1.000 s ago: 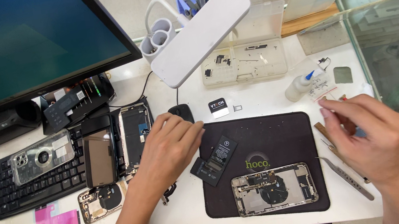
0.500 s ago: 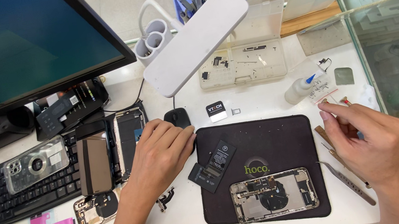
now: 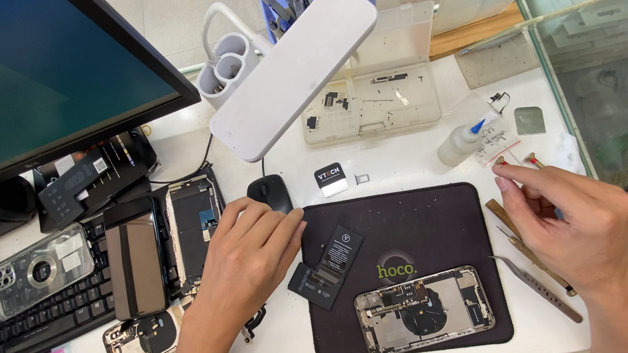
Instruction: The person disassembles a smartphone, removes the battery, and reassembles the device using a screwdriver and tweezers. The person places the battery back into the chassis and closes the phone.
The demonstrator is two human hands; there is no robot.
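Note:
My left hand [image 3: 247,257] lies flat, palm down, on the white table at the left edge of the black mat [image 3: 419,210]. Its fingertips point toward a black mouse [image 3: 271,193] and it holds nothing. A loose black phone battery [image 3: 328,267] lies just right of it. An opened phone body [image 3: 421,310] rests on the mat's front part. My right hand [image 3: 573,216] hovers right of the mat, its fingers curled. Its fingertips are at two small red-tipped pieces [image 3: 531,160] and a little plastic bag [image 3: 492,148]. Whether it grips anything is hidden.
Tweezers [image 3: 538,288] and a brown stick tool [image 3: 502,215] lie right of the mat. A white bottle [image 3: 459,145], a clear parts tray [image 3: 369,102] and a white lamp [image 3: 294,67] stand behind. A keyboard [image 3: 28,315] carries phone parts and a clear case [image 3: 38,272]; a monitor [image 3: 26,78] stands at the left.
Both hands stay almost where they were. The view has shifted slightly, and my right fingertips sit a little lower near the small bag.

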